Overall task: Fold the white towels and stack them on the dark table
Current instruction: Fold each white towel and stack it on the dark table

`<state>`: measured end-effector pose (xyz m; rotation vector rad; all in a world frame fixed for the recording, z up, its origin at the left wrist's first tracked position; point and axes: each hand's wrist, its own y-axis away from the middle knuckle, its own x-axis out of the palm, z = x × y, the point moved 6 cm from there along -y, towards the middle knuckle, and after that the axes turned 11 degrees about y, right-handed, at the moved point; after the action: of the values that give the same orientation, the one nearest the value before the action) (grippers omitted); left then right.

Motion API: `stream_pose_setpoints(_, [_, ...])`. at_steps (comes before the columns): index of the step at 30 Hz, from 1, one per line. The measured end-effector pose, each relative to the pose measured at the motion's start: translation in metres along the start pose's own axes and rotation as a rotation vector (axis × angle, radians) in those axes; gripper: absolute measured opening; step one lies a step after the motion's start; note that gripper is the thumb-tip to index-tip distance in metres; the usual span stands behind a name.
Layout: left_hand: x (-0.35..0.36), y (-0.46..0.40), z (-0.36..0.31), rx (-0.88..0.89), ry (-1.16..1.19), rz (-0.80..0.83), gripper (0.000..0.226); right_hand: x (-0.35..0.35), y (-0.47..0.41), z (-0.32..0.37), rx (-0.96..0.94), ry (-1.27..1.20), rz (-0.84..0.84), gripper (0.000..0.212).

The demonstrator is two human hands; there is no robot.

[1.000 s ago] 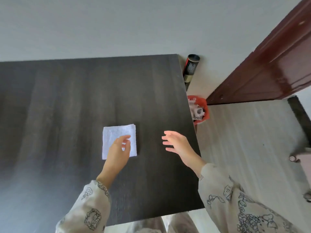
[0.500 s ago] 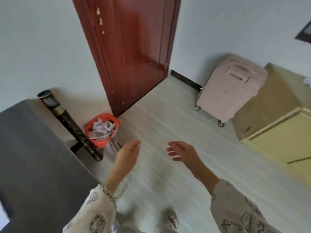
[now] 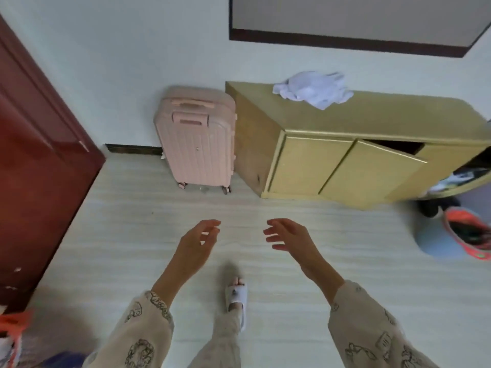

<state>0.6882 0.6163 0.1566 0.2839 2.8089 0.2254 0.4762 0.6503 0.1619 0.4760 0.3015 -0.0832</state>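
While crossing the pale floor (image 3: 132, 235) toward the yellow cabinet (image 3: 345, 166), carrying nothing: left hand (image 3: 195, 247) and right hand (image 3: 291, 241) both raised in front, fingers loosely spread and slightly curved, palms turned toward each other, holding no cloth. Well apart from the white towels (image 3: 314, 91), which lie in a crumpled heap on the cabinet's top, near its back edge against the wall. Cannot tell how many pieces make up the heap; looks like more than one, tangled together. No dark surface in view.

Judging by the folds and limp drape: soft, light, no stiffness at all, no risk of breaking, little risk of slipping. Likely to sag and bunch wherever lifted, and to drag a neighbour along if caught by the middle. Better taken by an edge or a corner, pinched with one hand, then shaken loose so a second corner can be found with the other. Worth separating a single piece before carrying it off.

Beside the cabinet, a pink suitcase (image 3: 195, 139) upright against the wall; at left, a red-brown door (image 3: 34, 155).
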Motion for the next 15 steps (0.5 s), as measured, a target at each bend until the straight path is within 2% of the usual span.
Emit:
stream_pose_setpoints(8, [0.091, -0.209, -0.062, 0.05, -0.016, 0.171, 0.016, -0.12, -0.159, 0.046, 0.011, -0.048, -0.156, 0.018])
stream_pose_setpoints(15, [0.165, -0.347, -0.116, 0.067, -0.142, 0.322, 0.024, -0.22, -0.268, 0.077, 0.034, -0.101, -0.246, 0.018])
